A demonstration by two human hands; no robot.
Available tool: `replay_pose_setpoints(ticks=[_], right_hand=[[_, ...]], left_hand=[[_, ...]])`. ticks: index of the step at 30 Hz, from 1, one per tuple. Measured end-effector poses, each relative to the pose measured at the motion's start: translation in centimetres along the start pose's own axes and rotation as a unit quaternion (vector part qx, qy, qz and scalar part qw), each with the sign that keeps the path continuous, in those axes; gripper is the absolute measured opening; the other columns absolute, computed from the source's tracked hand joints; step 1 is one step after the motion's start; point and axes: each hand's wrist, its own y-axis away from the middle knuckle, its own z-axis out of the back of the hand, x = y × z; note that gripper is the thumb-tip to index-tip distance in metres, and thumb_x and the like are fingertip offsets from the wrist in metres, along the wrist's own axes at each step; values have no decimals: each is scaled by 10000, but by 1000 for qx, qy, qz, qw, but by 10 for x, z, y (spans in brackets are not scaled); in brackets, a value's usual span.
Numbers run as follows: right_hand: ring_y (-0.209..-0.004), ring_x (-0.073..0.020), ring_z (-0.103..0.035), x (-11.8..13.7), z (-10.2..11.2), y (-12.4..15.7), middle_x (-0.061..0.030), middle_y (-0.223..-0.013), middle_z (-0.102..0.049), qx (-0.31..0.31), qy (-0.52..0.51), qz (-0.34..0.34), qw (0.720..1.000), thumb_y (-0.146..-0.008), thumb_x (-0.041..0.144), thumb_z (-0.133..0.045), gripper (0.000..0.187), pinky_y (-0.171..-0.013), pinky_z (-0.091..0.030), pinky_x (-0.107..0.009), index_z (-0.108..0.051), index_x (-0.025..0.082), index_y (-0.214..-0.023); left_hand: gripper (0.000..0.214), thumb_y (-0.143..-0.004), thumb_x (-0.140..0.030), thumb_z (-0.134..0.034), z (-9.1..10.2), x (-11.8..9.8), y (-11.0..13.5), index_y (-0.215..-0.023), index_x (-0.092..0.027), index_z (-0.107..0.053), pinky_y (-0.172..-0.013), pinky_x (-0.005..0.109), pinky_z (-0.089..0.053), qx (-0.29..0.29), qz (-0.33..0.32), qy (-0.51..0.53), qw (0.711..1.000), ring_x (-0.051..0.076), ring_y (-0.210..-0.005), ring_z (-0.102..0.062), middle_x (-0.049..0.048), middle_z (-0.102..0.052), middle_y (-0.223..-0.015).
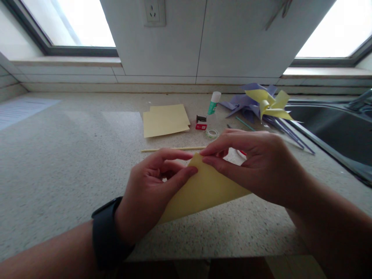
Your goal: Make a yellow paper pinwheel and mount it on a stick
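A yellow sheet of paper (200,192), folded into a triangle, lies on the speckled countertop (64,162) near the front edge. My left hand (151,190), with a black watch on its wrist, pinches the paper's top corner from the left between thumb and fingers. From the right, my right hand (258,166) pinches the same corner with thumb and forefinger. The two hands' fingertips nearly meet at the tip. Part of the paper is hidden under both hands.
Behind the hands lie a thin wooden stick (171,148), a stack of yellow paper (165,120), a small red stapler (201,122), a roll of clear tape (212,133), a glue stick (214,102) and yellow and purple paper pinwheels (264,104). A dark sink (334,128) is at the right.
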Motion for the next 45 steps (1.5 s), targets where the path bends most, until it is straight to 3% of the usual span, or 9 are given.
replay_pose_setpoints(ticks=[41,45], right_hand=[[-733,-134,-640,0,-1,-1,5,-803,-722,1,-9,-4,1000,-862,275,-725,73,-643,-498,-282,-772,230,-895],[-722,-138,-635,0,-1,0,4,-794,-716,-1,-6,-5,1000,-863,269,-717,73,-639,-490,-283,-770,239,-903]], left_hand=[[178,-822,-316,-805,-1,-1,1,-972,-235,-752,-594,168,-536,4,10,0,1000,124,-693,-727,8,-802,-799],[312,-792,-323,-826,-1,-1,0,-1076,-227,-743,-551,171,-517,-15,11,-18,1000,120,-628,-696,4,-780,-738]])
